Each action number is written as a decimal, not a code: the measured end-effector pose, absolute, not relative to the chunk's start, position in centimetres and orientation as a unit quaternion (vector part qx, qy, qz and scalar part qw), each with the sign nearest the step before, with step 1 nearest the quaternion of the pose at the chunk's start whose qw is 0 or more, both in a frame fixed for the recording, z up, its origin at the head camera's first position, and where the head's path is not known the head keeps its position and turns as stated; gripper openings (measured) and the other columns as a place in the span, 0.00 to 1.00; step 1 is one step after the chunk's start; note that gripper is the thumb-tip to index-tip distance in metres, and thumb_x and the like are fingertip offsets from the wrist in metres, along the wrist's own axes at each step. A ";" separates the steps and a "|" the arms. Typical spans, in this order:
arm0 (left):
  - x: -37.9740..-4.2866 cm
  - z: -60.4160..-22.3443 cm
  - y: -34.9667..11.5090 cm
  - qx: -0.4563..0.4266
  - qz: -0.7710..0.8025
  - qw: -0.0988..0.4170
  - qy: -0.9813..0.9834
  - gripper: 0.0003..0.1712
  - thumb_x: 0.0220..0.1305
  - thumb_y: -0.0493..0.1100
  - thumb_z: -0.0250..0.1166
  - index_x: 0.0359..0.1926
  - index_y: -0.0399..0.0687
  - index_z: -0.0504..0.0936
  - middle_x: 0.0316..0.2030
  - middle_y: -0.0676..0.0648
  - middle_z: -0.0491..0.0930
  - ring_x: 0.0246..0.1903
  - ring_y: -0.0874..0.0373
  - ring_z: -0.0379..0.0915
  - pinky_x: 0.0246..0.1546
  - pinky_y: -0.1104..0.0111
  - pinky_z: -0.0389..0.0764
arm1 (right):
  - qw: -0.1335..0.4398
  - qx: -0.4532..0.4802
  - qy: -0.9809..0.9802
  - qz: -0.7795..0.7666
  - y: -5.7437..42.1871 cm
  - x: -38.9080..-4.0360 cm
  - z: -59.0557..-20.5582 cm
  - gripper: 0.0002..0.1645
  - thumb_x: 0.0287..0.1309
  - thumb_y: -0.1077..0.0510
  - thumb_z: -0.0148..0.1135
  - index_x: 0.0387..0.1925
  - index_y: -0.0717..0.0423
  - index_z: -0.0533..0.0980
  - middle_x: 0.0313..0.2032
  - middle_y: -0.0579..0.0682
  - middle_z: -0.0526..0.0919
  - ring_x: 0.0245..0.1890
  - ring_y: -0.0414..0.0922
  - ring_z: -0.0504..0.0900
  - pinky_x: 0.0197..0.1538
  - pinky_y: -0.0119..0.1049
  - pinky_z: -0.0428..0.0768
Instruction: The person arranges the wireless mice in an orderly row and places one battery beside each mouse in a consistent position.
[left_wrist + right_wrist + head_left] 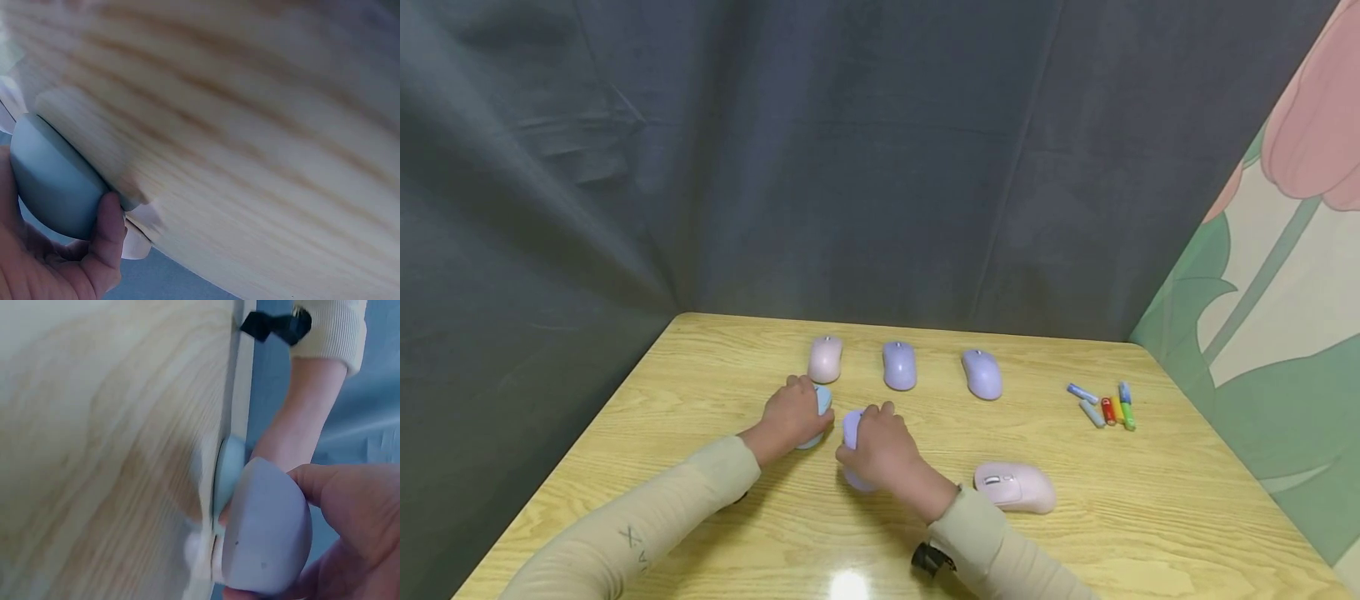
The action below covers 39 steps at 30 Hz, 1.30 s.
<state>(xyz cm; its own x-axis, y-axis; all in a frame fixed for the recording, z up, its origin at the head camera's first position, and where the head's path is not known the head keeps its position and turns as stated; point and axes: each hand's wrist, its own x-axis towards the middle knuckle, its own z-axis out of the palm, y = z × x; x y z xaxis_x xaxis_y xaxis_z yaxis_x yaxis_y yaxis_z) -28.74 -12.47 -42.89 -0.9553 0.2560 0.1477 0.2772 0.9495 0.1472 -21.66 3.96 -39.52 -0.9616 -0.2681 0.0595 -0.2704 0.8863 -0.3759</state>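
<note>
My left hand (pixel 792 417) grips a light blue computer mouse (pixel 824 400) near the middle of the table. In the left wrist view, the thumb and fingers hold the sides of this blue mouse (pixel 56 178). A little to the right and nearer, my right hand (pixel 886 446) grips a lilac computer mouse (pixel 852 428), partly covering it. The right wrist view shows the rounded rear of the lilac mouse (pixel 269 528) between thumb and fingers. Whether the lilac mouse touches the table, I cannot tell.
Along the back stand a pink mouse (pixel 825 360), a purple mouse (pixel 899 366) and another purple mouse (pixel 982 374). A larger pink mouse (pixel 1015 487) lies beside the right forearm. Several coloured batteries, including a red battery (pixel 1108 411), lie at the right of the wooden table (pixel 1150 517).
</note>
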 end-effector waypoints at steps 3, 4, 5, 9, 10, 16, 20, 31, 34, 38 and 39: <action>-28.7 -42.8 -12.5 -0.132 -0.093 0.061 -0.985 0.31 0.60 0.54 0.63 0.40 0.23 0.73 0.25 0.40 0.66 0.20 0.51 0.73 0.19 0.63 0.79 | 0.004 0.123 -0.970 0.208 4.5 -22.4 -39.7 0.33 0.49 0.49 0.69 0.41 0.76 0.72 0.35 0.64 0.71 0.34 0.59 0.75 0.33 0.47 0.78; -28.7 -42.8 -12.5 -0.131 -0.095 0.061 -0.985 0.31 0.60 0.54 0.63 0.40 0.23 0.73 0.25 0.40 0.66 0.20 0.51 0.73 0.20 0.63 0.79 | 0.004 0.118 -0.970 0.211 4.7 -22.6 -39.8 0.33 0.50 0.49 0.69 0.41 0.76 0.72 0.35 0.64 0.71 0.34 0.59 0.75 0.33 0.48 0.78; -28.7 -42.8 -12.5 -0.131 -0.095 0.060 -0.985 0.31 0.60 0.54 0.63 0.40 0.23 0.73 0.25 0.40 0.67 0.20 0.51 0.73 0.20 0.63 0.79 | 0.003 0.112 -0.970 0.215 4.9 -22.8 -39.9 0.33 0.50 0.49 0.70 0.40 0.76 0.72 0.35 0.64 0.70 0.35 0.59 0.75 0.33 0.48 0.78; -28.7 -42.7 -12.4 -0.128 -0.098 0.059 -0.985 0.31 0.59 0.54 0.63 0.40 0.23 0.73 0.26 0.40 0.67 0.20 0.51 0.74 0.20 0.63 0.79 | 0.002 0.097 -0.971 0.219 5.5 -23.7 -40.2 0.33 0.52 0.49 0.70 0.42 0.77 0.72 0.37 0.65 0.72 0.37 0.60 0.75 0.36 0.49 0.78; -28.7 -42.7 -12.4 -0.126 -0.100 0.059 -0.985 0.31 0.59 0.54 0.63 0.40 0.23 0.73 0.26 0.40 0.67 0.21 0.51 0.74 0.21 0.62 0.79 | 0.002 0.093 -0.971 0.220 5.6 -23.9 -40.3 0.33 0.52 0.49 0.70 0.43 0.78 0.72 0.38 0.66 0.72 0.38 0.60 0.75 0.37 0.49 0.78; -28.8 -42.8 -12.5 -0.122 -0.104 0.065 -0.985 0.30 0.58 0.53 0.63 0.40 0.24 0.73 0.26 0.40 0.67 0.21 0.50 0.74 0.21 0.61 0.79 | 0.001 0.072 -0.973 0.221 6.2 -25.1 -40.7 0.32 0.52 0.50 0.69 0.40 0.79 0.74 0.39 0.69 0.72 0.40 0.64 0.75 0.37 0.51 0.78; -28.8 -43.0 -12.6 -0.123 -0.102 0.059 -0.985 0.31 0.59 0.54 0.63 0.41 0.23 0.72 0.26 0.40 0.67 0.21 0.50 0.74 0.21 0.62 0.80 | -0.004 0.053 -0.974 0.221 6.4 -25.6 -40.8 0.29 0.52 0.50 0.68 0.37 0.77 0.75 0.39 0.69 0.71 0.39 0.63 0.75 0.35 0.50 0.78; -28.9 -43.3 -12.6 -0.134 -0.089 0.070 -0.984 0.32 0.60 0.55 0.62 0.41 0.22 0.73 0.27 0.39 0.69 0.21 0.50 0.75 0.20 0.62 0.80 | -0.031 0.013 -0.977 0.212 7.2 -26.4 -41.1 0.25 0.54 0.49 0.68 0.33 0.72 0.77 0.39 0.66 0.70 0.39 0.61 0.74 0.31 0.47 0.78; -28.9 -43.4 -12.6 -0.136 -0.086 0.071 -0.984 0.32 0.60 0.55 0.62 0.41 0.23 0.73 0.27 0.39 0.69 0.21 0.51 0.75 0.20 0.63 0.79 | -0.035 0.014 -0.978 0.203 7.5 -26.6 -41.0 0.24 0.55 0.49 0.67 0.32 0.71 0.77 0.39 0.66 0.70 0.40 0.62 0.74 0.32 0.47 0.77; -29.0 -43.4 -12.6 -0.137 -0.081 0.071 -0.985 0.32 0.60 0.55 0.62 0.41 0.23 0.73 0.27 0.39 0.68 0.21 0.51 0.75 0.20 0.63 0.79 | -0.036 0.018 -0.979 0.200 7.7 -26.8 -41.0 0.23 0.55 0.50 0.67 0.32 0.71 0.77 0.38 0.65 0.71 0.39 0.61 0.73 0.33 0.47 0.77; -29.0 -43.4 -12.6 -0.136 -0.078 0.069 -0.985 0.32 0.61 0.55 0.61 0.41 0.23 0.73 0.27 0.39 0.68 0.21 0.51 0.75 0.20 0.63 0.79 | -0.036 0.018 -0.979 0.199 7.8 -26.9 -41.1 0.23 0.55 0.50 0.67 0.31 0.70 0.77 0.38 0.65 0.71 0.39 0.61 0.73 0.33 0.47 0.77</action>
<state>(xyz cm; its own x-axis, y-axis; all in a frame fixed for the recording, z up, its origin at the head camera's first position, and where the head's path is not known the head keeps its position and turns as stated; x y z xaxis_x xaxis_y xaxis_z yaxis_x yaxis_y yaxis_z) -28.99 -12.59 -43.38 -0.9531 0.2579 0.1581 0.2796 0.9506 0.1348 -26.90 7.77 -41.09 -0.9968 -0.0493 -0.0629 -0.0208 0.9201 -0.3911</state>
